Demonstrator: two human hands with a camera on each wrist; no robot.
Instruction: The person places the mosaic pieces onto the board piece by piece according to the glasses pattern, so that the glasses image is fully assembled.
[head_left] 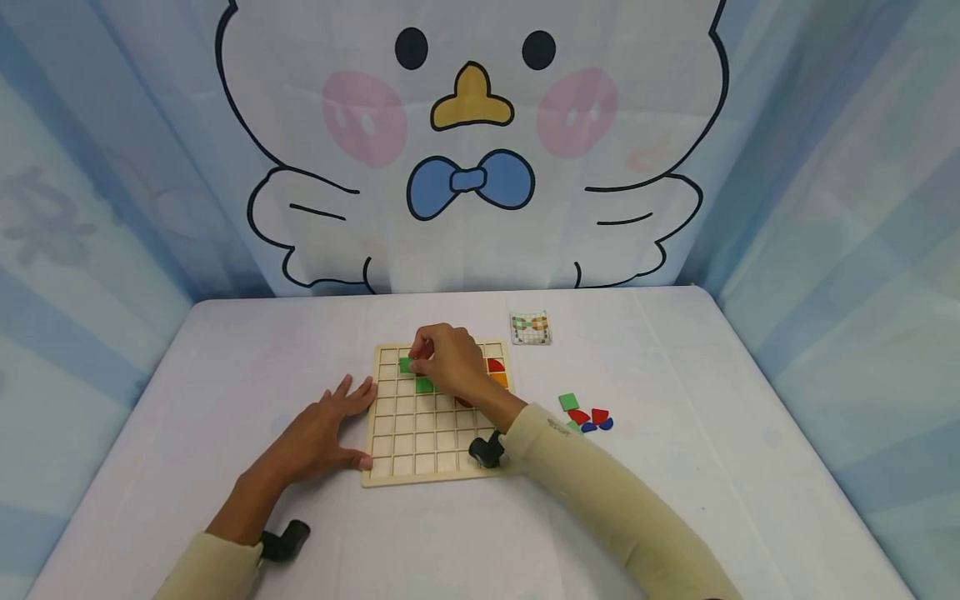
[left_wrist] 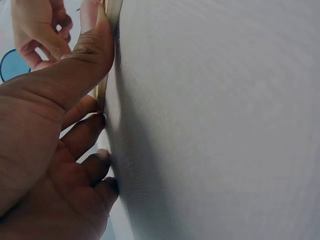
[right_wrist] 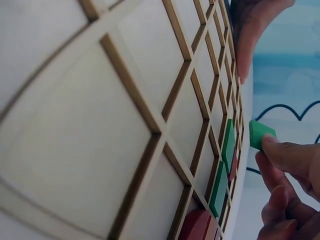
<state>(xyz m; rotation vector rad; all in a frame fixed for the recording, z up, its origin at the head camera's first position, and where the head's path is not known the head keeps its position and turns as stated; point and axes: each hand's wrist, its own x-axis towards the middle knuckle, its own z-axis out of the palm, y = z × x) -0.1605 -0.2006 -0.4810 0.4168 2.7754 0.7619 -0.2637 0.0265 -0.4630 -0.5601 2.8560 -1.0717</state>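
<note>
A wooden grid board (head_left: 403,444) lies on the white table. Over its far left part, my right hand (head_left: 453,362) pinches a green tile (right_wrist: 260,133) between thumb and fingertips; in the right wrist view the tile is held up off the board. Green tiles (right_wrist: 218,190) sit in the grid beside red ones, one green tile (head_left: 423,386) showing below the hand. A red quarter-round tile (head_left: 495,365) and an orange tile (head_left: 499,380) lie near the right edge. My left hand (head_left: 322,433) touches the board's left edge, thumb and fingers spread. The right forearm hides some cells.
Right of the board lies a loose group of pieces: a green square (head_left: 568,402), red pieces (head_left: 600,415) and blue pieces (head_left: 606,424). A small pattern card (head_left: 530,328) lies beyond the board's far right corner. A printed curtain (head_left: 472,250) hangs behind the table.
</note>
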